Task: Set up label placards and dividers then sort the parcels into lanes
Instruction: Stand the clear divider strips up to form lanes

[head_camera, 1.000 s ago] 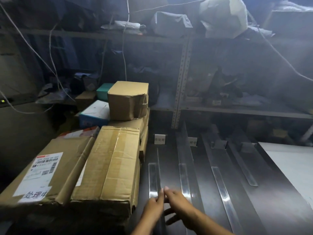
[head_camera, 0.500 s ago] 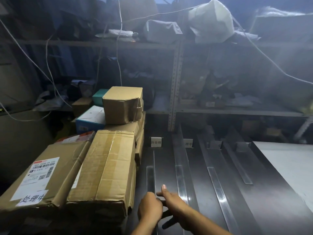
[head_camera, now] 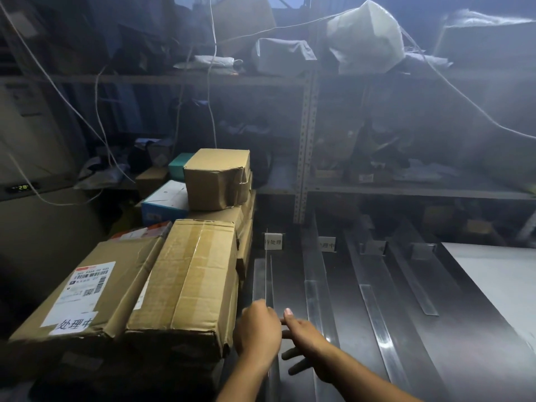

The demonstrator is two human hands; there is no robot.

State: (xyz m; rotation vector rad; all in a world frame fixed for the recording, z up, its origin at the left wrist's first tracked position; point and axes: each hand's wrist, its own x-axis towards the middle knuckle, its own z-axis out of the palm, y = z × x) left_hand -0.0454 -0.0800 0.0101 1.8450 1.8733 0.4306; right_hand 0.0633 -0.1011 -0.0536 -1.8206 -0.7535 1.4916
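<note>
Several clear dividers stand in a row on the dark tabletop (head_camera: pixel 452 329). My left hand (head_camera: pixel 258 329) curls round the near end of the leftmost divider (head_camera: pixel 268 274), right beside the cardboard parcels. My right hand (head_camera: pixel 304 338) lies just right of it, fingers spread and straight, the index finger reaching toward the left hand. Two printed placards (head_camera: pixel 273 241) (head_camera: pixel 327 244) stand at the far ends of the first lanes; two more holders (head_camera: pixel 372 247) (head_camera: pixel 423 250) look blank. A labelled parcel (head_camera: pixel 87 285) and a taped parcel (head_camera: pixel 188 280) lie at the left.
A small brown box (head_camera: pixel 216 178) sits on top of the stack, with a blue-white box (head_camera: pixel 165 201) and a teal box (head_camera: pixel 177 166) behind. A pale sheet (head_camera: pixel 499 274) covers the table's right side. Cluttered metal shelving (head_camera: pixel 304 140) with hanging cables rises behind.
My left hand's fingers went from straight to curled at the leftmost divider's near end. My right hand stayed spread beside it. Both hands slid slightly nearer to me.
</note>
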